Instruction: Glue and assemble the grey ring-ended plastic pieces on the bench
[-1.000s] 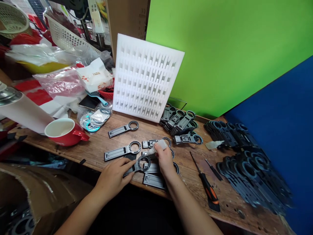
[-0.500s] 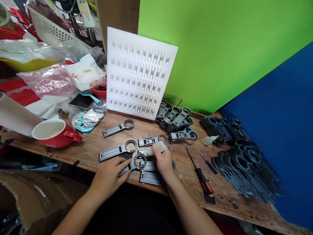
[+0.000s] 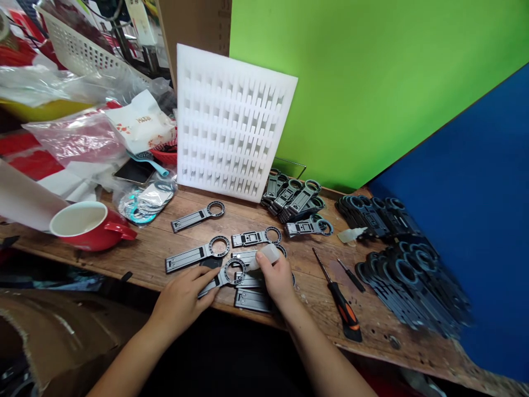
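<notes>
My left hand (image 3: 185, 298) grips a grey bracket with a ring end (image 3: 235, 272) by its flat arm, near the front of the bench. Closed around a small whitish squeeze bottle (image 3: 269, 253), my right hand (image 3: 278, 278) tilts it with its tip towards the ring. Under and beside the right hand lie several more ring-ended brackets (image 3: 252, 299), partly hidden by it. Another such bracket (image 3: 250, 238) rests just behind. To the left, two brackets show long slotted arms, one nearer (image 3: 185, 259) and one farther back (image 3: 190, 221).
A white slotted foam board (image 3: 235, 124) stands at the back, with piled brackets (image 3: 300, 198) beside it. Rows of dark brackets (image 3: 409, 281) fill the right. Also there are a screwdriver (image 3: 343, 309), a smaller screwdriver (image 3: 351, 275), a second squeeze bottle (image 3: 349, 235) and a red mug (image 3: 95, 234).
The squeeze bottle in my right hand has moved slightly down and nearer the ring of the held bracket. My left hand keeps its hold. The whole view has shifted a little.
</notes>
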Demonstrator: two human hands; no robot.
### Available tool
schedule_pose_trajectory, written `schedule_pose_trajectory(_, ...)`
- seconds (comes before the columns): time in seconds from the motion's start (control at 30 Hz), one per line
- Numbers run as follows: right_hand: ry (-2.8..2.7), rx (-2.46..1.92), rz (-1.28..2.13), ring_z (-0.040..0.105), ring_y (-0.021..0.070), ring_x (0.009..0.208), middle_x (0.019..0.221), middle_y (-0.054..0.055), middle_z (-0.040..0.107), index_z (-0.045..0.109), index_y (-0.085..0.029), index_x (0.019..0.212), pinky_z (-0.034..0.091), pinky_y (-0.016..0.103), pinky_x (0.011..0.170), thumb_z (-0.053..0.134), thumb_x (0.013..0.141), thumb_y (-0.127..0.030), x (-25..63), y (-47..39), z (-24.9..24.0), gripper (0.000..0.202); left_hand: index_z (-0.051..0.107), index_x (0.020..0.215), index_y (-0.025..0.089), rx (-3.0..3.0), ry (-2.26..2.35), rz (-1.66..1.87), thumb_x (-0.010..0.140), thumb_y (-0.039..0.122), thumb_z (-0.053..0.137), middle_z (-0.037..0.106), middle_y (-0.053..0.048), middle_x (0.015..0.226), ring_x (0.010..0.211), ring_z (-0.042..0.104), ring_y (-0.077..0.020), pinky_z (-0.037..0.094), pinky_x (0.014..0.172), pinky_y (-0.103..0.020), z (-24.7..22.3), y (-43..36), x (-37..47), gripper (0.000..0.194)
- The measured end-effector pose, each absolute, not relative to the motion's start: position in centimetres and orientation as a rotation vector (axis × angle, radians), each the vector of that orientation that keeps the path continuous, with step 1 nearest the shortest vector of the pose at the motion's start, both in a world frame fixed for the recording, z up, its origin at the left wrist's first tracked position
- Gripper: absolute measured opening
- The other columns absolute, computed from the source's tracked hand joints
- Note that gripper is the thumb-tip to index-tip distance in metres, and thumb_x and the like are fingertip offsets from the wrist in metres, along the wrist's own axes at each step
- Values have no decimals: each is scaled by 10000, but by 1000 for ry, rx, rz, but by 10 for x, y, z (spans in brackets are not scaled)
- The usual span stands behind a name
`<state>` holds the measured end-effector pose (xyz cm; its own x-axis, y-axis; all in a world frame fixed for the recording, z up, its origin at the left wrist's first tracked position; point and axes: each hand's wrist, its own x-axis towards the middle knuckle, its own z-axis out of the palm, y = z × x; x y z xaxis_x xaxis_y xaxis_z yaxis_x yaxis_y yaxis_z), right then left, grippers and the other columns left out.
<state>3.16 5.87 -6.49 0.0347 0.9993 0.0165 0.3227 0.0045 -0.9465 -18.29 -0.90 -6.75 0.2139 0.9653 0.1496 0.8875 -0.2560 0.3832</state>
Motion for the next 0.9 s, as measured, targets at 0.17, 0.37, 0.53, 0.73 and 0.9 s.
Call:
schedule_pose_trajectory(0.17, -888, -1353, 1320, 394, 88, 444, 514, -51, 482, 505, -186, 660, 288, 203, 407, 651, 695, -436, 32, 67, -61, 292, 610, 1163, 258, 2278, 1795, 507, 852, 404, 483, 666, -49, 1082, 953, 625, -225, 511, 804, -347, -68, -12, -192, 366)
schedule_pose_trajectory(0.37, -363, -1106, 1501, 360, 37, 387, 502, -70, 494, 530, -170, 699, 257, 143, 349, 737, 615, -319, 54, 76, -37, 268, 604, 1174, 286, 2264, 1812, 482, 843, 439, 495, 668, -41, 1099, 992, 610, -220, 502, 839, -342, -71, -21, -216, 381)
schedule_pose_trajectory(0.53, -245, -991, 1586, 309, 35, 352, 412, -84, 417, 552, -171, 694, 244, 138, 332, 657, 705, -325, 86, 79, -24, 187, 565, 1221, 283, 2279, 1775, 444, 859, 445, 469, 647, -38, 1151, 1044, 588, -226, 468, 911, -373, -75, -11, -229, 408)
schedule_pose_trajectory(0.73, -75, -975, 1565, 305, 34, 344, 411, -76, 420, 540, -164, 683, 244, 143, 327, 624, 734, -301, 109, 74, -23, 169, 534, 1255, 267, 2330, 1821, 456, 869, 452, 442, 631, -58, 1179, 1054, 584, -248, 449, 932, -410, -83, 9, -236, 438)
schedule_pose_trajectory(0.9, 2, -953, 1582, 315, 39, 347, 420, -74, 415, 510, -175, 671, 245, 141, 326, 604, 755, -279, 117, 68, -28, 164, 601, 1171, 229, 2388, 1882, 547, 876, 419, 428, 617, -88, 1172, 1065, 562, -264, 431, 939, -432, -71, 30, -212, 391)
